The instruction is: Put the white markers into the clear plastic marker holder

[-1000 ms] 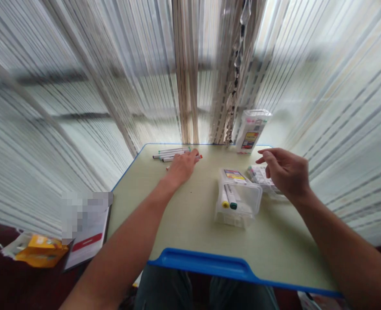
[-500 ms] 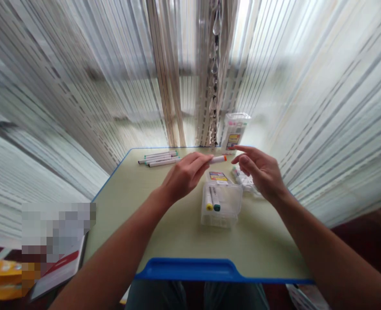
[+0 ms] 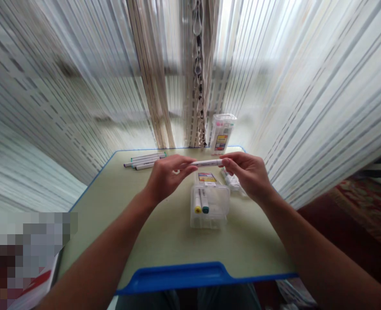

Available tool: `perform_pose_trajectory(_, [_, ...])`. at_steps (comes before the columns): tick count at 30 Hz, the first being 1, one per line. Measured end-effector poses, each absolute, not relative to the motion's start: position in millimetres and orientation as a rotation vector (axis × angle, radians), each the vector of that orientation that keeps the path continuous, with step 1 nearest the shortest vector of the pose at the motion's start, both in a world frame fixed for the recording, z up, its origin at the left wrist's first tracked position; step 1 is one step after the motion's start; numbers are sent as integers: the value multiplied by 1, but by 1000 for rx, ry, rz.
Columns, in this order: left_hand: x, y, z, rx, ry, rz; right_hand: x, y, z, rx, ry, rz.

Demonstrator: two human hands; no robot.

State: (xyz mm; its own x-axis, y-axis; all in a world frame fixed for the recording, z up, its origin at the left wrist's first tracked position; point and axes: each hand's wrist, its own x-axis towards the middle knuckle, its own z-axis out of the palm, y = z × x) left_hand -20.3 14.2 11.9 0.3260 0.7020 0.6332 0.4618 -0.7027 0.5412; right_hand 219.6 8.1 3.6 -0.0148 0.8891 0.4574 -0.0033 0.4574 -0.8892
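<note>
A white marker (image 3: 207, 163) is held level above the table, with one end in each hand. My left hand (image 3: 167, 174) pinches its left end between thumb and fingers. At the other end my right hand (image 3: 246, 172) has its fingers closed round the tip, so the orange cap end is hidden. Just below the hands stands an open clear plastic case (image 3: 209, 219). In it lie a yellow-ended marker (image 3: 197, 202) and a dark green-ended marker (image 3: 205, 202).
Several white markers (image 3: 145, 161) lie at the table's back left. An upright clear case (image 3: 221, 135) with markers stands at the back edge. Partly behind my right hand is a clear tray (image 3: 233, 181). String curtains (image 3: 258, 86) hang close round the table (image 3: 164, 241).
My right hand, earlier apart with fingers spread, has closed on the marker's orange end. The whole view has shifted, so the table's things sit further left.
</note>
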Motion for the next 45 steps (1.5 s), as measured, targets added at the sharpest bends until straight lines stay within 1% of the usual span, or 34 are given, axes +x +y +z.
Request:
perform_pose_trajectory(7, [-28, 28, 6, 1806, 968, 1258, 228, 24, -8, -820, -1239, 1097])
perform_pose_trajectory(11, [-23, 26, 2, 1631, 913, 1253, 229, 27, -10, -817, -1196, 1131])
perform_pose_trajectory(25, [-11, 21, 0, 1629, 1002, 1298, 225, 21, -13, -953, -1306, 1038])
perform_pose_trajectory(39, [-18, 26, -2, 1311, 834, 1313, 228, 24, -5, -839, -1121, 1231])
perform_pose_trajectory(45, [-18, 25, 0, 1384, 866, 1317, 229, 24, -5, -840, -1086, 1248])
